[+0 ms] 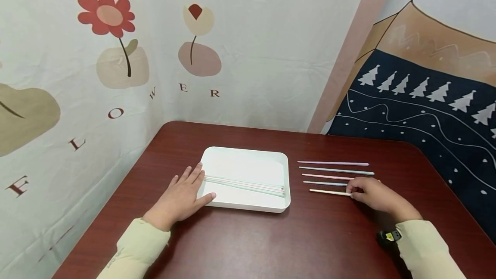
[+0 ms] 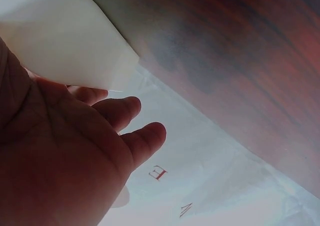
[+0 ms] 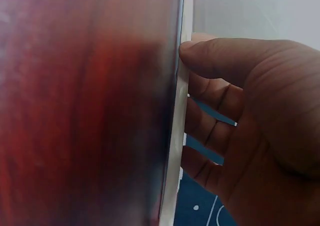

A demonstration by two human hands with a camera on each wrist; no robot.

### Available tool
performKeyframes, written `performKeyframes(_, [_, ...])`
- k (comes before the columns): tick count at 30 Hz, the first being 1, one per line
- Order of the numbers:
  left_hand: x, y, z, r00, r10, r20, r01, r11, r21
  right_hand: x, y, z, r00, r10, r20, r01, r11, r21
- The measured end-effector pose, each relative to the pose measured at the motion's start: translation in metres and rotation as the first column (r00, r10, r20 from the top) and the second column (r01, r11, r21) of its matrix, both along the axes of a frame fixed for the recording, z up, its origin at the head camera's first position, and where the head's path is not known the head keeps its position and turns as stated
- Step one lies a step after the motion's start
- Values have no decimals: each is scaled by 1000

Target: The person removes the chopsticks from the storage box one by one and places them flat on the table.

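My left hand (image 1: pixel 180 197) rests on the left rim of a white tray (image 1: pixel 244 162), fingers straight and thumb spread at the front edge. In the left wrist view the fingers of this hand (image 2: pixel 65 151) lie along the tray's side (image 2: pixel 75 45). Several pale pink and green chopsticks (image 1: pixel 248 185) lie side by side in the tray. Right of it, my right hand (image 1: pixel 373 193) pinches the right end of a cream chopstick (image 1: pixel 329 191) low over the table. The right wrist view shows the thumb against this chopstick (image 3: pixel 177 121).
Behind the cream chopstick lie a blue (image 1: pixel 324 183), a pink (image 1: pixel 327 176), a teal (image 1: pixel 335 170) and a purple chopstick (image 1: pixel 333 163), roughly parallel. The dark red-brown table (image 1: pixel 248 244) meets a flower-printed cloth (image 1: pixel 252 55) at the back and a dark tree-printed cloth (image 1: pixel 418 111) on the right.
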State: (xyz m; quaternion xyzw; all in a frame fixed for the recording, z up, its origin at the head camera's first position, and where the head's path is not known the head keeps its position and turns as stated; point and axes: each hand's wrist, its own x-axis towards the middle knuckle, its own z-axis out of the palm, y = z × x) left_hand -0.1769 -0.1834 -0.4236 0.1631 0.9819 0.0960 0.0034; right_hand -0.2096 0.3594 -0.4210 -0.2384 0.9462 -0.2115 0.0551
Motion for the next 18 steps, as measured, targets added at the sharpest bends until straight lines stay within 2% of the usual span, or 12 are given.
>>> performKeyframes(5, [0, 0, 0, 1000, 0, 0, 0, 1000, -1, -1, -2, -4, 1000, -4, 20, 4, 1000, 11])
performKeyframes(8, [0, -1, -1, 1000, 0, -4, 0, 1000, -4, -2, -3, 0, 1000, -16, 19, 15, 1000, 11])
performKeyframes(13, [0, -2, -2, 1000, 3, -7, -3, 1000, -6, -8, -10, 19, 999, -22, -25, 22, 1000, 2])
performKeyframes(18, [0, -1, -1, 1000, 5, -2, -5, 1000, -3, -22, -36, 38, 998, 6, -70, -7, 1000, -26])
